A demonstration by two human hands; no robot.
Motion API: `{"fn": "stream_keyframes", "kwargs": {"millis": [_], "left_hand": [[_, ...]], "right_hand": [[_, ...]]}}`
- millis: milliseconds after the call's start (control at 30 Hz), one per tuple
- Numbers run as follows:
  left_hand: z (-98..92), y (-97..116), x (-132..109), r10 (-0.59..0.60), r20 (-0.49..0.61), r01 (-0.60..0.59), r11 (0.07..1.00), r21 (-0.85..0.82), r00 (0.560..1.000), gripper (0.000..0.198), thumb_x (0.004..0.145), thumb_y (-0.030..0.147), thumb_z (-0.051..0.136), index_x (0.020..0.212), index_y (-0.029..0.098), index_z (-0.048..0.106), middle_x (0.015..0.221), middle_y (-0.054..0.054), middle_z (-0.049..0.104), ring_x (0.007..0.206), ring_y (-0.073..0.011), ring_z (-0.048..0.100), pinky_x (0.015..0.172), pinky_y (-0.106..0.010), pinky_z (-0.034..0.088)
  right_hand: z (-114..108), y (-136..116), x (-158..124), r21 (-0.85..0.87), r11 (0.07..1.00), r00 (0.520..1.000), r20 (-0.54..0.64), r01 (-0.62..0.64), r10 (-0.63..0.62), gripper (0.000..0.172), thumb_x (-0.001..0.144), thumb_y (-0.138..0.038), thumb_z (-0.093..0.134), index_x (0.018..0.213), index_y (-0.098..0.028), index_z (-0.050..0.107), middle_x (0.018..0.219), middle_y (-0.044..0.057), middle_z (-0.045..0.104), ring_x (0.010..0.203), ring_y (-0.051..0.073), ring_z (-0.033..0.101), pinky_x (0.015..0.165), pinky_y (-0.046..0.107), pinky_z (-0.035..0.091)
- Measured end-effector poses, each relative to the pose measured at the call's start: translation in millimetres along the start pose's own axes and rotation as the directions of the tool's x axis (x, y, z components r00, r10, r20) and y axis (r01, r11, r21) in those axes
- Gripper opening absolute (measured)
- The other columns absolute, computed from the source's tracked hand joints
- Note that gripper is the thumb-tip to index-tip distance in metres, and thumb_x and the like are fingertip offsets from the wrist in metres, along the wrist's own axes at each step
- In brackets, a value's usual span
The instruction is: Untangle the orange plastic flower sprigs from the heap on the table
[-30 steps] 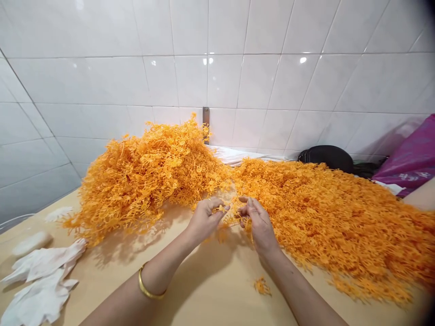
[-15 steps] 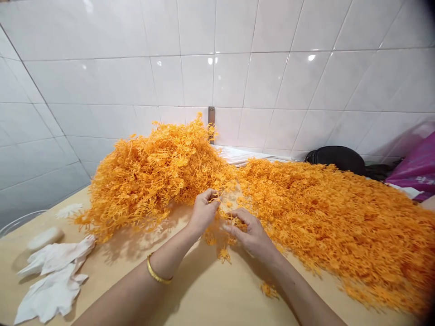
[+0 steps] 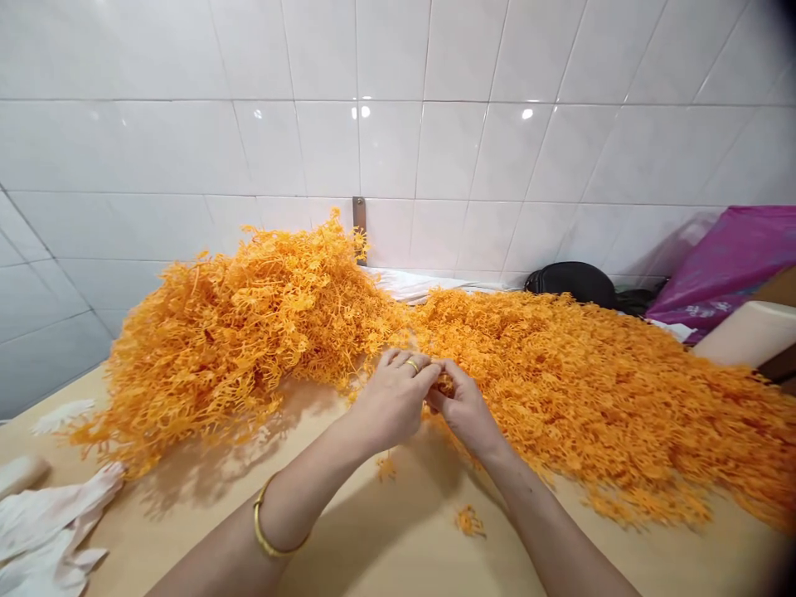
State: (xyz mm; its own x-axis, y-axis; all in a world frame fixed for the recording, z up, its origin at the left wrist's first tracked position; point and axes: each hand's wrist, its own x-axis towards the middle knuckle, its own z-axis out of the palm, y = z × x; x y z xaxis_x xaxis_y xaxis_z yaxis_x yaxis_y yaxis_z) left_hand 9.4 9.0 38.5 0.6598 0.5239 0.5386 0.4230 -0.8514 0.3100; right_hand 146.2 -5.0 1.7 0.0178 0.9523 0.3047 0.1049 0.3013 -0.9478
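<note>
A small clump of branching orange sprigs [image 3: 443,383] is pinched in mid-air over the middle of the counter [image 3: 398,547]. The person's left hand [image 3: 393,400], wearing a gold ring, and right hand [image 3: 466,410] meet around it, their fingers curled in and gripping it. A tall orange mound [image 3: 236,348] rises to the left and a broader orange spread [image 3: 590,390] runs toward the right end. Two loose sprigs [image 3: 468,521] lie below the hands. Crumpled white cloth [image 3: 50,531] sits at the front left corner, and a black bag [image 3: 572,283] rests along the back edge, beside a magenta plastic sheet [image 3: 727,265].
</note>
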Motion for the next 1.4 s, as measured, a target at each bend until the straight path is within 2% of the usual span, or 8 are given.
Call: {"fn": "stream_keyframes", "kwargs": {"millis": [200, 333, 433, 700, 833, 1033, 1233, 1400], "left_hand": [[24.8, -23, -9, -0.308, -0.101, 0.256, 0.902, -0.347, 0.946, 0.03, 0.078, 0.023, 0.042, 0.105, 0.02, 0.055, 0.076, -0.005, 0.056, 0.069, -0.0151, 0.05, 0.063, -0.025, 0.036], [20.6, -23, -5, -0.486, 0.034, 0.404, 0.683, -0.609, 0.873, 0.03, 0.078, 0.039, 0.041, 0.069, 0.016, 0.057, 0.051, 0.003, 0.041, 0.048, -0.0083, 0.036, 0.048, -0.021, 0.027], [18.1, -23, -4, -0.504, 0.17, 0.463, 0.543, -0.701, 0.847, 0.039, 0.078, 0.041, 0.039, 0.048, 0.015, 0.042, 0.044, 0.005, 0.031, 0.042, -0.0054, 0.025, 0.043, -0.021, 0.02], [13.0, -26, -9, -0.433, 0.465, 0.563, 0.129, -0.816, 0.773, 0.033, 0.051, 0.019, 0.071, 0.078, 0.013, 0.054, 0.06, 0.002, 0.054, 0.052, -0.0078, 0.051, 0.056, -0.021, 0.038], [9.9, -25, -10, -0.413, 0.51, 0.541, -0.049, -0.84, 0.755, 0.034, 0.06, 0.038, 0.066, 0.082, 0.013, 0.056, 0.067, -0.001, 0.056, 0.056, -0.0108, 0.056, 0.056, -0.024, 0.04], [23.2, -26, -12, -0.431, 0.519, 0.578, 0.008, -0.816, 0.738, 0.023, 0.056, 0.025, 0.069, 0.065, 0.012, 0.053, 0.05, 0.001, 0.054, 0.043, -0.008, 0.05, 0.046, -0.02, 0.038], [31.3, -34, -12, -0.532, 0.458, 0.459, -0.14, -0.877, 0.712, 0.022, 0.059, 0.023, 0.066, 0.068, 0.015, 0.047, 0.05, -0.001, 0.057, 0.038, -0.0063, 0.047, 0.043, -0.018, 0.034], [30.1, -39, -12, -0.588, 0.419, 0.391, -0.184, -0.902, 0.691, 0.02, 0.06, 0.02, 0.064, 0.07, 0.016, 0.047, 0.052, -0.001, 0.059, 0.036, -0.0047, 0.044, 0.044, -0.018, 0.036]], "right_hand": [[-2, 2, 3, 0.242, 0.965, 0.988, -0.097, -0.098, 0.124, 0.036, 0.065, -0.026, 0.061, 0.095, -0.02, 0.043, 0.06, -0.006, 0.05, 0.053, 0.007, 0.043, 0.052, 0.021, 0.036], [-4, 2, 6, 0.314, 0.947, 0.982, -0.146, -0.067, 0.117, 0.035, 0.065, -0.027, 0.062, 0.094, -0.021, 0.044, 0.065, -0.004, 0.052, 0.061, 0.009, 0.049, 0.058, 0.022, 0.039], [-4, 5, 6, 0.29, 0.956, 0.985, -0.151, -0.038, 0.085, 0.032, 0.066, -0.024, 0.061, 0.094, -0.02, 0.046, 0.066, -0.004, 0.054, 0.064, 0.01, 0.051, 0.061, 0.022, 0.038], [-4, 9, 4, 0.067, 0.996, 0.984, -0.175, 0.051, -0.038, 0.027, 0.067, -0.017, 0.054, 0.093, -0.021, 0.05, 0.072, -0.003, 0.055, 0.069, 0.011, 0.051, 0.067, 0.024, 0.038], [-3, 5, 2, -0.11, 0.992, 0.986, -0.148, 0.059, -0.075, 0.031, 0.067, -0.015, 0.048, 0.097, -0.022, 0.053, 0.09, 0.002, 0.057, 0.079, 0.015, 0.053, 0.07, 0.026, 0.04], [3, 8, 0, -0.197, 0.975, 0.976, -0.165, 0.106, -0.139, 0.036, 0.063, -0.012, 0.048, 0.098, -0.022, 0.053, 0.098, 0.003, 0.056, 0.088, 0.016, 0.051, 0.077, 0.029, 0.038], [0, 15, 5, 0.21, 0.976, 0.939, -0.321, -0.053, 0.12, 0.024, 0.073, -0.032, 0.05, 0.094, -0.021, 0.047, 0.079, 0.0, 0.053, 0.063, 0.01, 0.051, 0.063, 0.026, 0.042], [3, 13, 3, 0.275, 0.941, 0.965, -0.119, -0.196, 0.236, 0.031, 0.067, -0.045, 0.058, 0.077, -0.016, 0.054, 0.069, 0.0, 0.052, 0.058, 0.009, 0.048, 0.06, 0.024, 0.04]]}}
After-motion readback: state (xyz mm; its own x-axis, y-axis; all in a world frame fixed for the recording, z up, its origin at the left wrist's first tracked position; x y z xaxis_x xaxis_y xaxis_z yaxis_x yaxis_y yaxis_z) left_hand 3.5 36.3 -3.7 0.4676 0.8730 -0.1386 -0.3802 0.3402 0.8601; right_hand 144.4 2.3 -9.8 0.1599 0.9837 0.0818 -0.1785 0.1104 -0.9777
